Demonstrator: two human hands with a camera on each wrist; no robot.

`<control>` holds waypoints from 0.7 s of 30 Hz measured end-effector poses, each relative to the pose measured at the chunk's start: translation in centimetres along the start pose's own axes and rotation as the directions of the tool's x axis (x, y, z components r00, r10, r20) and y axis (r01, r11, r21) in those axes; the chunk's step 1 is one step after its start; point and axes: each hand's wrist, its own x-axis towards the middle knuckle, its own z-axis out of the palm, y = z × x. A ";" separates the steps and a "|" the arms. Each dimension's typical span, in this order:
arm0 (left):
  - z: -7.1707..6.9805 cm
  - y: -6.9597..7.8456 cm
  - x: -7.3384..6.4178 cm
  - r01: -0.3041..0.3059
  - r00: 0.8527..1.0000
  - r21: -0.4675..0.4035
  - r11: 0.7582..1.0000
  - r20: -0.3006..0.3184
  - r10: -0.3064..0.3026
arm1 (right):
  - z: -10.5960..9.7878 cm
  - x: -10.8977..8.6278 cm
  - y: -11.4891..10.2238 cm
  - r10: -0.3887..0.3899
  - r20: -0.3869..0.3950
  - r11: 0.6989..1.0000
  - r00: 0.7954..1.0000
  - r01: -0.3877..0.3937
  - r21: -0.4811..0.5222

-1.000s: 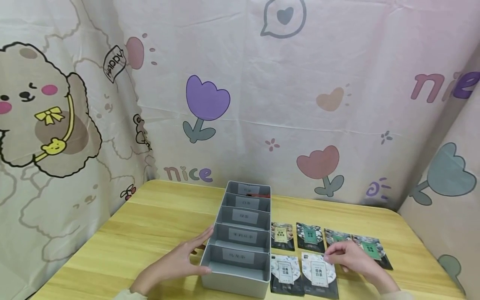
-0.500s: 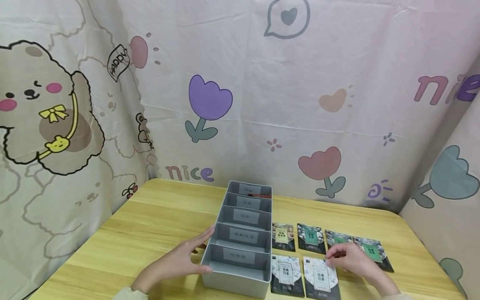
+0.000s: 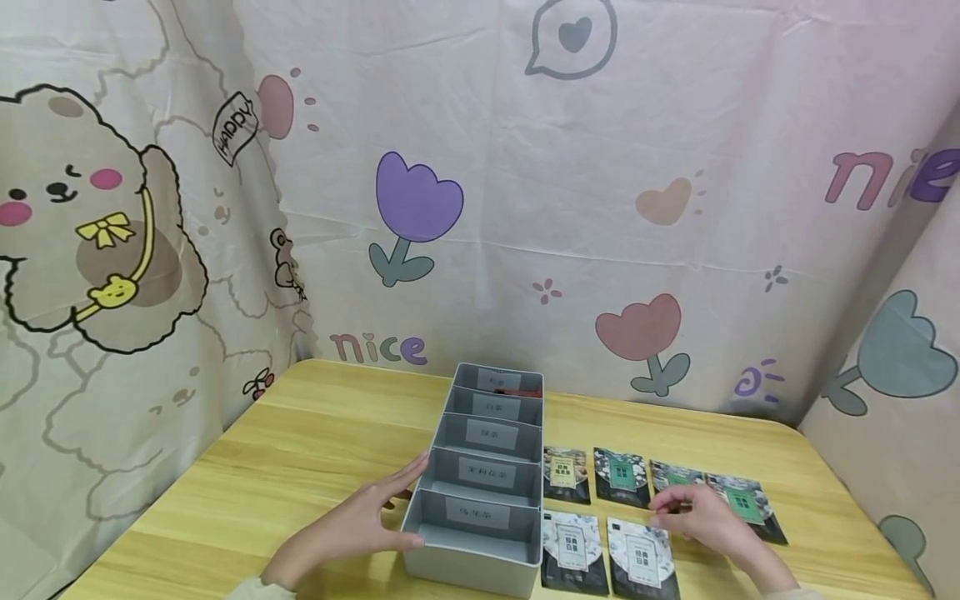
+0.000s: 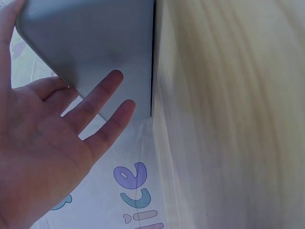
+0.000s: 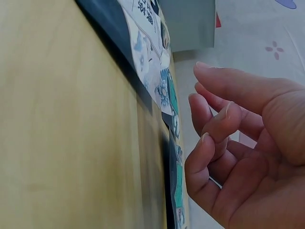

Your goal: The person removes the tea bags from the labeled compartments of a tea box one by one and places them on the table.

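A long grey divided box (image 3: 472,571) with paper labels in its compartments stands on the table. My left hand (image 3: 356,517) rests at its near left corner, thumb on the front rim and spread fingers along the side; the left wrist view shows those fingertips against the grey wall (image 4: 90,38). To the right of the box lie two white-and-black tea packets, a left one (image 3: 573,550) and a right one (image 3: 643,557). My right hand (image 3: 697,517) hovers at the right packet's upper right corner. In the right wrist view its fingers (image 5: 221,119) are loosely bent, with nothing between them and the thumb.
Behind them lie a yellow-labelled tea packet (image 3: 566,473), a green-labelled one (image 3: 622,475), and two more green-labelled packets (image 3: 742,500) partly behind the right hand. A red item (image 3: 517,392) sits in the box's far end. A printed curtain (image 3: 495,208) surrounds the wooden table (image 3: 322,425).
The right white packet has shifted slightly toward the front and right, leaving a narrow gap beside the left one. Both hands stay in nearly the same places.
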 end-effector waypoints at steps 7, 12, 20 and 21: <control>0.1 0.0 0.0 -0.003 1.000 -0.002 1.000 -0.004 0.003 | 0.1 0.0 -0.1 0.010 -0.008 1.000 1.000 -0.010 -0.004; 0.2 0.0 0.0 -0.006 1.000 -0.001 1.000 -0.004 0.006 | -0.2 -0.1 -0.3 0.009 0.006 1.000 1.000 -0.009 0.016; 0.0 0.1 0.0 0.007 1.000 -0.012 1.000 0.009 -0.007 | -0.1 0.5 -1.7 -0.042 -0.044 0.999 0.998 0.041 -0.033; -0.1 0.1 -0.1 0.009 1.000 -0.011 1.000 0.007 -0.009 | 0.1 0.7 -2.2 -0.058 -0.052 0.998 0.997 0.056 -0.037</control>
